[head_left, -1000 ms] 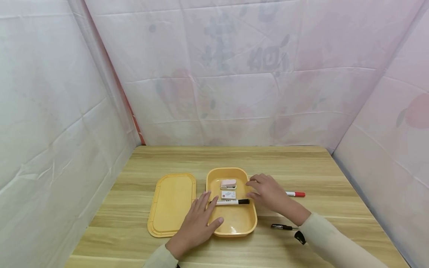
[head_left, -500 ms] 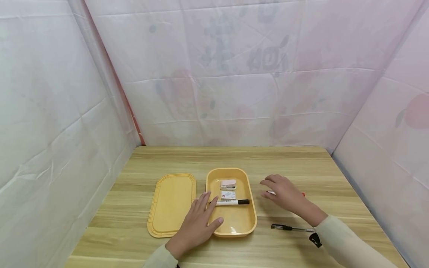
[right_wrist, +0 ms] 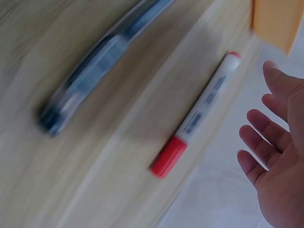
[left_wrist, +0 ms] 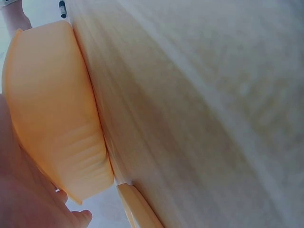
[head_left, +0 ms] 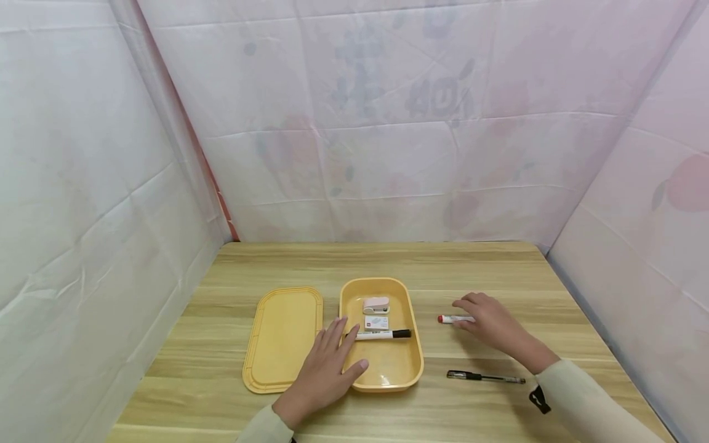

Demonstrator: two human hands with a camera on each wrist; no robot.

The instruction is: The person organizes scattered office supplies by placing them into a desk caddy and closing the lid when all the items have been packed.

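Over the red marker (right_wrist: 197, 114), to the right of the box (head_left: 396, 369): right hand (head_left: 490, 320), with loosely bent fingers and thumb apart, pinching nothing. In the right wrist view, a plain gap between fingertips and red marker. Lying flat on the table (head_left: 354, 258), the red marker, with small red end toward the box and red cap away from it, partly hidden by the right hand in the head view.

On the left rim of the box: left hand (head_left: 327, 363), with spread fingers reaching over the edge and thumb apart near the box's near left part. Beside those fingertips, inside the box: the left end of the black marker (head_left: 382, 335), partly covered; impossible to say whether touched.

Lined up inside the box, from the far side: stapler (head_left: 376, 305), small packet (head_left: 376, 323), then black marker, with black cap toward the box's right wall. Just left of the box, flat on the table: lid (head_left: 284, 341). Right of the box's near part: pen (head_left: 486, 376), with black end toward the box. Beyond the box, behind the table: pale printed cloth (head_left: 354, 123).
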